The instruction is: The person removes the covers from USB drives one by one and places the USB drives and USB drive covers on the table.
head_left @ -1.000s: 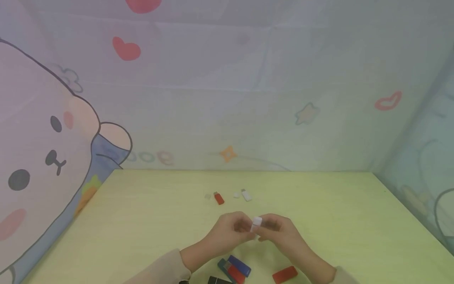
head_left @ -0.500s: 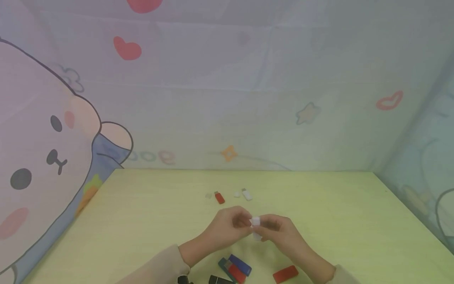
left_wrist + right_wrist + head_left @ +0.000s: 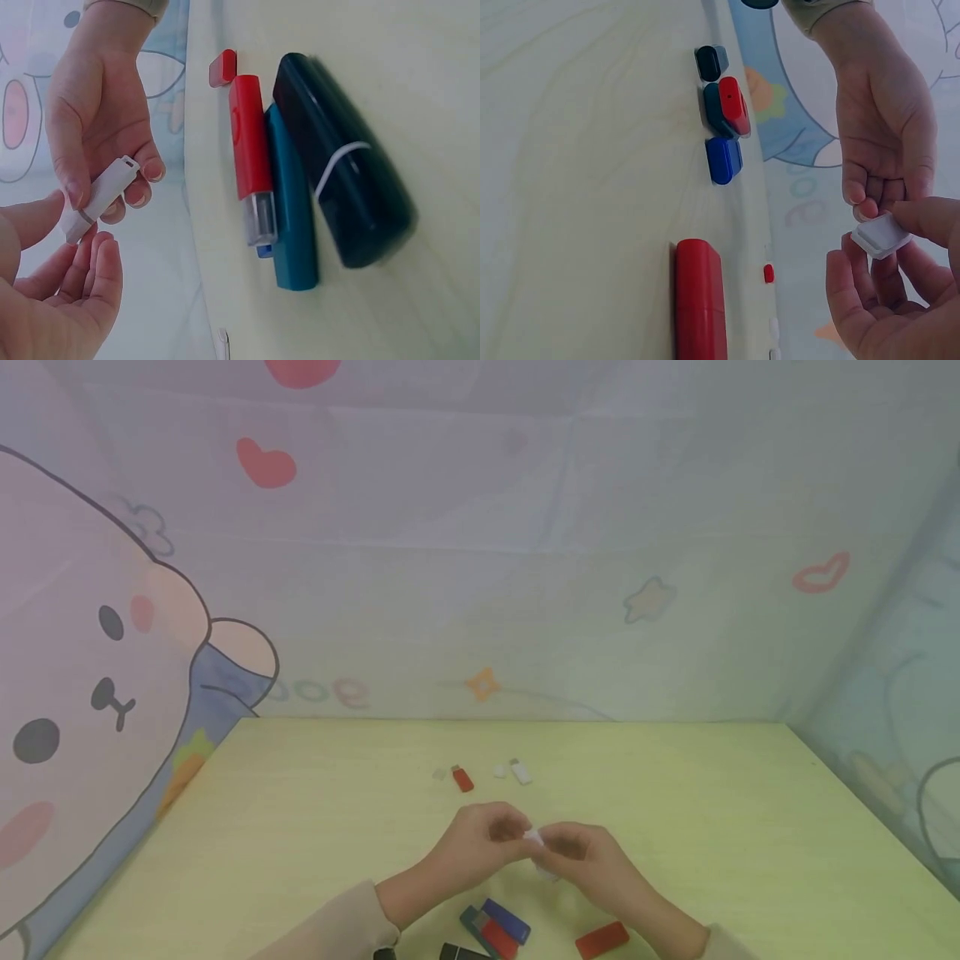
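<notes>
Between both hands, above the table, is a white USB flash drive (image 3: 112, 186) with a seam near one end and a loop hole at the other. My right hand (image 3: 596, 864) pinches its body between thumb and fingers. At the capped end, my left hand (image 3: 472, 847) pinches it with thumb and fingertips. In the head view the fingers cover most of the drive, and a white bit shows between them. The right wrist view has the drive's flat end (image 3: 883, 236) over the right fingers.
Farther back lie a small red USB drive (image 3: 463, 779), a white USB drive (image 3: 521, 772), a white cap (image 3: 499, 772) and a clear cap (image 3: 439, 774). Nearer are blue (image 3: 510, 920), teal (image 3: 292, 210), red (image 3: 250, 139) and black (image 3: 341, 161) sticks, and another red stick (image 3: 602, 940).
The white drive has tipped from nearly upright to slanted, and its white end sits lower, more covered by the fingers. The right hand has shifted slightly down. The things on the table have stayed put.
</notes>
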A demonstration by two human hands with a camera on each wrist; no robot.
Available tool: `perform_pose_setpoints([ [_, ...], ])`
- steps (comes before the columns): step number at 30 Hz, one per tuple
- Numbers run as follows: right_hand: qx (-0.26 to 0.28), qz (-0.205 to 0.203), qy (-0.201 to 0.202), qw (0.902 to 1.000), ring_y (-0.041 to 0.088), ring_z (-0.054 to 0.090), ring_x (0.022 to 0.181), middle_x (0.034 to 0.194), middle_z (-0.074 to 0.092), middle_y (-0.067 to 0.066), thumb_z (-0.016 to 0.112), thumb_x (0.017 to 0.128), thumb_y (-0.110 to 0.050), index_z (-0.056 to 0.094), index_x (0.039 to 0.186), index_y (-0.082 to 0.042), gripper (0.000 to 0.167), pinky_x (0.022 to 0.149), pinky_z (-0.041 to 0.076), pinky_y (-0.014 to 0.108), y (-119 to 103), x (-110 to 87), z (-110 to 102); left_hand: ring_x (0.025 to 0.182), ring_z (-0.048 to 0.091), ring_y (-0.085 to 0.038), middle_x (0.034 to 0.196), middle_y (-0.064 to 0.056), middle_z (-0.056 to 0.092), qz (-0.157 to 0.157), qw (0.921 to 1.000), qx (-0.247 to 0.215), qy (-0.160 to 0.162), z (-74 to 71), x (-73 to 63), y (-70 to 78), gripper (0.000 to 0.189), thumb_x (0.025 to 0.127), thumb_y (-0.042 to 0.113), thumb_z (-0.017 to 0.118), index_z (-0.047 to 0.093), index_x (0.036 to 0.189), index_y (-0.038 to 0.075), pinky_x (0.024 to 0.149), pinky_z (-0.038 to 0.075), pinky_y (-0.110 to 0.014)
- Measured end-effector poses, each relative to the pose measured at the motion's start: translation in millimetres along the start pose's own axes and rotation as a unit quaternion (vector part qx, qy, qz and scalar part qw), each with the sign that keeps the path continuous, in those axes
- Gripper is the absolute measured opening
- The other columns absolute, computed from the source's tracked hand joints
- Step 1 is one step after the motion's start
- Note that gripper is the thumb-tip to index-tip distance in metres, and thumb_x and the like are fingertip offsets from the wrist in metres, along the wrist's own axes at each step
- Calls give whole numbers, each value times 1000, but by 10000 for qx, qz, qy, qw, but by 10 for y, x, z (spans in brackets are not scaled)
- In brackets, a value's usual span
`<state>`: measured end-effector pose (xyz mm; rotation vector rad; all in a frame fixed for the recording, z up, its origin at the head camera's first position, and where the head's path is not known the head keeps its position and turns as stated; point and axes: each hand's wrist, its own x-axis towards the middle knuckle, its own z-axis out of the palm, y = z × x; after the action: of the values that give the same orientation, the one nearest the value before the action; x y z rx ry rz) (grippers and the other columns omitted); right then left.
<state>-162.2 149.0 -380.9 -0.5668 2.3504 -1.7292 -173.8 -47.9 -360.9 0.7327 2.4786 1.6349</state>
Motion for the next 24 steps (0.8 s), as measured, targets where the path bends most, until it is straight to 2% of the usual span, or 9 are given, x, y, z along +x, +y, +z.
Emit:
perform_pose_setpoints([
  [7, -154, -358, -240, 9990, 16, 66, 89, 110, 68, 18, 64, 93, -19, 66, 114, 1, 29, 73, 55, 27, 22, -7, -4, 76, 60, -8, 85, -1, 69, -40, 10000, 56, 2, 13, -6, -36, 17, 85, 21, 73, 70, 91, 6, 70, 50, -24],
  [12, -483, -557, -213, 9971, 8, 63, 84, 104, 67, 12, 64, 93, -21, 69, 111, -4, 24, 68, 55, 28, 25, -13, 4, 75, 60, -8, 84, -2, 69, -8, 9999, 138, -22, 11, -15, -52, 16, 84, 19, 74, 70, 92, 5, 69, 50, -23],
  [18, -855, -648, -136, 9941, 6, 60, 87, 98, 68, 2, 63, 94, -25, 72, 108, -11, 22, 70, 53, 25, 19, -18, 7, 76, 60, -7, 84, -3, 70, -29, 9998, 82, -159, 5, -41, -46, 14, 85, 17, 73, 71, 92, 5, 69, 50, -22],
  [24, -957, -670, -169, 9930, 6, 62, 89, 99, 70, 1, 63, 94, -27, 73, 105, -12, 21, 72, 53, 24, 23, -17, -7, 82, 65, -10, 89, -3, 73, 61, 9995, 19, -318, -1, -63, -36, 13, 87, 17, 72, 74, 93, 7, 75, 52, -23],
])
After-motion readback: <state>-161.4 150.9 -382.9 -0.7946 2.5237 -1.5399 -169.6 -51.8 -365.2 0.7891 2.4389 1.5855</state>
